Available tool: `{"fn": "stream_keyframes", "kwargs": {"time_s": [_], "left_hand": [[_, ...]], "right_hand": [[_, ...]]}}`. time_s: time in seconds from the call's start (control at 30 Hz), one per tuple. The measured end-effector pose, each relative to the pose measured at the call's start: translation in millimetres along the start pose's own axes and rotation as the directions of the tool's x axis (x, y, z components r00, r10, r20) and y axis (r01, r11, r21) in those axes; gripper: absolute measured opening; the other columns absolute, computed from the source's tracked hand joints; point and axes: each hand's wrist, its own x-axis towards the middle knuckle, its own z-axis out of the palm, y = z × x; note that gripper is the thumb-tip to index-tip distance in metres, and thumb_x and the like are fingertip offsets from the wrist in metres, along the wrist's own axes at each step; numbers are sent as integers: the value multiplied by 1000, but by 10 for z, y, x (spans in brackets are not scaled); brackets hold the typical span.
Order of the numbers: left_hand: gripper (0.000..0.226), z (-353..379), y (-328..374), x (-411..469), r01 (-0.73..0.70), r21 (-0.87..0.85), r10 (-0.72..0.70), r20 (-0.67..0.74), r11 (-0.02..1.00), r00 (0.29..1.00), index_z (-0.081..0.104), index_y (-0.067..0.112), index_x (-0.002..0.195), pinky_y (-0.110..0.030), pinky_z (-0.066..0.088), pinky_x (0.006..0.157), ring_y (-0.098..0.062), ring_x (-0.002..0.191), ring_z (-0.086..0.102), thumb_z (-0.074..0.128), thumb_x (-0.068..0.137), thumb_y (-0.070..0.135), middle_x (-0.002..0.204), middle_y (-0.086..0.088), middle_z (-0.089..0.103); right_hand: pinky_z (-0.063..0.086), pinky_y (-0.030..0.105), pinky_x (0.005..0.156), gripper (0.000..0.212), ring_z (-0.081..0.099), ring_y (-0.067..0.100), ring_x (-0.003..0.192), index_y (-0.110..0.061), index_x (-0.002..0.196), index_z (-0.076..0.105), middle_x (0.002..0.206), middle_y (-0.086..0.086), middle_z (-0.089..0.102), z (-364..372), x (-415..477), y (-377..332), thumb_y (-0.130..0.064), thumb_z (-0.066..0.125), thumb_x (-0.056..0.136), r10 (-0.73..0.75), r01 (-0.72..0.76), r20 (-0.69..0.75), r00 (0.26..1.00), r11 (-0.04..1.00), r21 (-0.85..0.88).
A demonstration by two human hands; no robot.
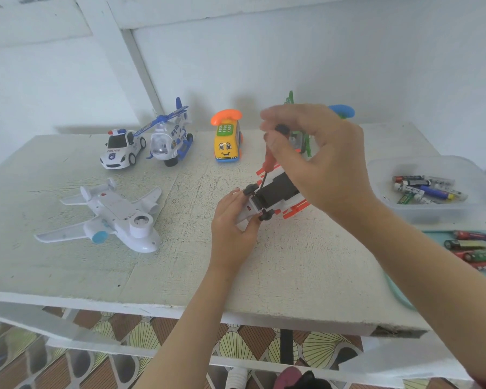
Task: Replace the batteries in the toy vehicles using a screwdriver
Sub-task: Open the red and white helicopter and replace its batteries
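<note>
Hands both hold something: left hand point(232, 223) grips an upturned white, orange and black plastic toy vehicle point(281, 189) on the tabletop point(292, 262); right hand point(314, 153), just above, pinches a red-handled screwdriver point(267, 161), its tip on the toy's underside.

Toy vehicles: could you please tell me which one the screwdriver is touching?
The white-and-orange toy, underside up, gripped by the left hand; the right hand holds the screwdriver on it. The rest are untouched.

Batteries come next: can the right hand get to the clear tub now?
Probably: the tub lies close on that side with nothing between, but the right hand grips the screwdriver.
</note>
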Motion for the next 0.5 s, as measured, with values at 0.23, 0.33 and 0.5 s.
{"fn": "stream_keyframes", "kwargs": {"time_s": [0.23, 0.33, 0.5], "left_hand": [[49, -10, 36, -5, -12, -20, 12, -3, 1000, 1000, 63, 7, 123, -28, 38, 106, -14, 120, 51, 74, 76, 3, 118, 11, 58], [48, -8, 20, -5, -8, -15, 8, 4, 1000, 1000, 64, 6, 122, -31, 39, 106, -16, 119, 52, 75, 76, 2, 118, 8, 60], [49, -9, 15, -8, -13, -4, 13, 1, 1000, 1000, 64, 6, 123, -28, 37, 107, -14, 120, 51, 75, 76, 1, 118, 6, 61]], "right_hand": [[47, 39, 88, 13, 63, 22, 90, -27, 96, 72, 82, -2, 66, 22, -54, -10, -26, 70, 83, 38, -38, -5, 999, 996, 82], [50, 33, 85, 16, 65, 14, 82, -22, 100, 72, 77, -9, 66, 17, -39, 0, -14, 67, 87, 43, -45, 28, 999, 995, 93], [39, 19, 101, 28, 55, 6, 121, -26, 111, 61, 90, -17, 62, 16, -75, 52, -6, 50, 94, 70, -85, 132, 989, 989, 118]]}}
